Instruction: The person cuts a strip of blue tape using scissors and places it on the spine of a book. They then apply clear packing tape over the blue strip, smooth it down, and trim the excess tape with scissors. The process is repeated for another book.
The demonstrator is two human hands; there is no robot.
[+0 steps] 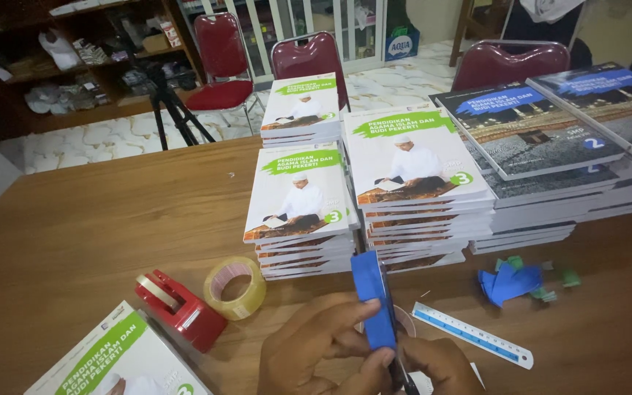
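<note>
Both hands work just in front of the book stacks on the counter: left hand pinching a blue paper strip, right hand clenched on scissors; keep the strip taut and upright, blades square, fingers clear of the cut line.

Wooden table: book stacks, tape roll, ruler.

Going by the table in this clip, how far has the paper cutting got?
Already cut: a heap of blue and green paper scraps lies right of the ruler. In hand: the left hand holds a blue paper strip while the right hand works scissors at it. The strip looks mostly uncut.
</note>
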